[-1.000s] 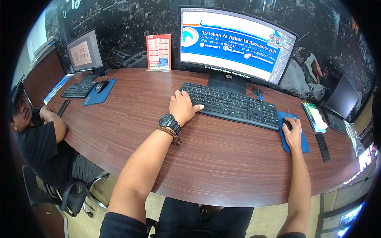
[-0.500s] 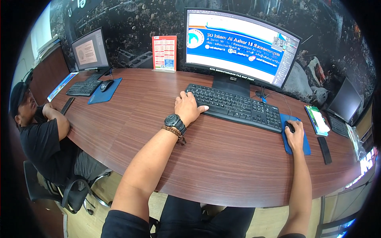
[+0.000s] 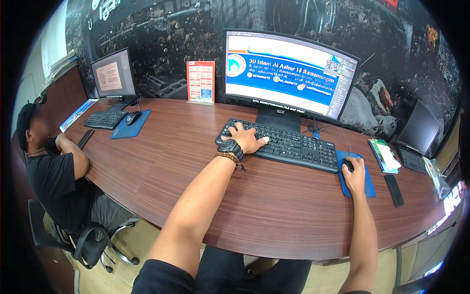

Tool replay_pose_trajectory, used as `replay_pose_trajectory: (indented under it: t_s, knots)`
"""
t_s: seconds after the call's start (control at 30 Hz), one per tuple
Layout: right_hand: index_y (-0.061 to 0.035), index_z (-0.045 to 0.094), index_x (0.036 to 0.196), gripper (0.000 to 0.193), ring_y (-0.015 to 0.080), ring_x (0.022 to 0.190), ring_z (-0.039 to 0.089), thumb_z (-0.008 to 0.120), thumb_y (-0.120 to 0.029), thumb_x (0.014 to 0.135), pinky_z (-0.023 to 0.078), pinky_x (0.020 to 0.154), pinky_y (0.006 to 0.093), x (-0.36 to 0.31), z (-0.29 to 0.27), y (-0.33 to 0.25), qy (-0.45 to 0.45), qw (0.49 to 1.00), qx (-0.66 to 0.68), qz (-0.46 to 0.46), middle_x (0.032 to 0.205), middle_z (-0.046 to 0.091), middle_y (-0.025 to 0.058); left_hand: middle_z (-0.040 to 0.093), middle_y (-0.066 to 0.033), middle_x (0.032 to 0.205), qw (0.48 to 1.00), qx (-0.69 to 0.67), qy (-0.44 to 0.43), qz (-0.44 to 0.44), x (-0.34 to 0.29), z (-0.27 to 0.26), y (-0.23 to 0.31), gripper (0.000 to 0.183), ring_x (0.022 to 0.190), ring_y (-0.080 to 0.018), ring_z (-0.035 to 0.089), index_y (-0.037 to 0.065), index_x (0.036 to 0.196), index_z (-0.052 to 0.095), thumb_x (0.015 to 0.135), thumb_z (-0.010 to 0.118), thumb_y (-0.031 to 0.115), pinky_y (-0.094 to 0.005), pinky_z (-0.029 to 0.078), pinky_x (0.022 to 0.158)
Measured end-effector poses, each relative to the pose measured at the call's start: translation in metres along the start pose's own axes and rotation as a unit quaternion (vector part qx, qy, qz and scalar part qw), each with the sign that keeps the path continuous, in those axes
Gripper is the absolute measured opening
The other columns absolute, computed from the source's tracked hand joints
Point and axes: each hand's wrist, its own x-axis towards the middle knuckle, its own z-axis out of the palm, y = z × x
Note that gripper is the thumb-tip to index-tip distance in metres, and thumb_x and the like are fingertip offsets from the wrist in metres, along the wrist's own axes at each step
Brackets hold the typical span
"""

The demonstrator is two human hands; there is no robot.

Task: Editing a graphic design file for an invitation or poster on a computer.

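My left hand [image 3: 247, 139], with a black watch and a bead band at the wrist, rests flat on the left part of a black keyboard [image 3: 289, 144], fingers spread over the keys. My right hand [image 3: 354, 172] cups a black mouse [image 3: 348, 165] on a blue mouse pad [image 3: 364, 187] to the right of the keyboard. Behind the keyboard stands a wide curved monitor [image 3: 289, 73] showing a blue and white design.
A long curved wooden desk [image 3: 191, 166] carries a second monitor [image 3: 113, 74], keyboard [image 3: 105, 119] and mouse at far left, a red card stand [image 3: 200, 81], a green booklet [image 3: 384, 155] and a black phone [image 3: 394, 190]. A person in black [image 3: 54, 171] sits at left.
The view has shifted slightly, so the desk things sit lower and further left in the picture. My left hand stays on the keyboard and my right hand stays on the mouse.
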Motion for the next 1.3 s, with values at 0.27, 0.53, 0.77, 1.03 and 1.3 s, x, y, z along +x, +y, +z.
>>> replay_pose_trajectory:
  t_s: [0.27, 0.53, 0.77, 1.03, 1.3]
  knots:
    - [-0.0020, 0.070, 0.107, 0.031, 0.0371, 0.107, 0.058, 0.068, -0.017, 0.080, 0.048, 0.095, 0.0435, 0.001, -0.001, 0.000, 0.004, 1.000, 0.000, -0.005, 0.112, 0.058, 0.0189, 0.044, -0.0313, 0.134, 0.980, -0.064, 0.183, 0.045, -0.009, 0.019, -0.052, 0.093, 0.123, -0.0483, 0.047, -0.009, 0.133, 0.049, 0.078, 0.076, 0.061, -0.0550, 0.043, 0.102]
    - [-0.0018, 0.070, 0.107, 0.031, 0.0378, 0.105, 0.059, 0.069, -0.016, 0.079, 0.048, 0.093, 0.0438, 0.002, -0.001, 0.000, 0.001, 1.000, 0.000, -0.011, 0.110, 0.058, 0.0194, 0.050, -0.0243, 0.124, 0.985, -0.024, 0.169, 0.033, -0.015, 0.012, -0.045, 0.078, 0.112, -0.0413, 0.055, -0.013, 0.112, 0.063, 0.074, 0.083, 0.053, -0.0462, 0.050, 0.095]
    - [-0.0019, 0.071, 0.106, 0.030, 0.0374, 0.104, 0.059, 0.069, -0.017, 0.080, 0.048, 0.093, 0.0439, 0.001, 0.000, 0.000, 0.010, 1.000, -0.004, -0.013, 0.109, 0.059, 0.0197, 0.051, -0.0234, 0.124, 0.983, -0.011, 0.182, 0.036, -0.010, 0.016, -0.048, 0.077, 0.111, -0.0403, 0.056, -0.012, 0.109, 0.065, 0.073, 0.083, 0.054, -0.0456, 0.051, 0.094]
    - [-0.0022, 0.071, 0.106, 0.031, 0.0371, 0.104, 0.060, 0.069, -0.017, 0.080, 0.048, 0.093, 0.0433, 0.002, 0.000, 0.002, 0.003, 1.000, -0.005, -0.009, 0.109, 0.059, 0.0198, 0.050, -0.0273, 0.126, 0.983, -0.021, 0.178, 0.049, -0.008, 0.018, -0.050, 0.077, 0.113, -0.0453, 0.055, -0.014, 0.108, 0.065, 0.075, 0.082, 0.054, -0.0494, 0.052, 0.093]
    - [-0.0027, 0.071, 0.106, 0.031, 0.0370, 0.104, 0.059, 0.069, -0.018, 0.080, 0.048, 0.093, 0.0432, 0.000, -0.001, -0.001, -0.001, 1.000, -0.010, -0.005, 0.109, 0.059, 0.0196, 0.051, -0.0275, 0.125, 0.982, -0.021, 0.181, 0.047, -0.007, 0.020, -0.051, 0.075, 0.112, -0.0454, 0.055, -0.012, 0.108, 0.066, 0.075, 0.082, 0.053, -0.0494, 0.052, 0.093]
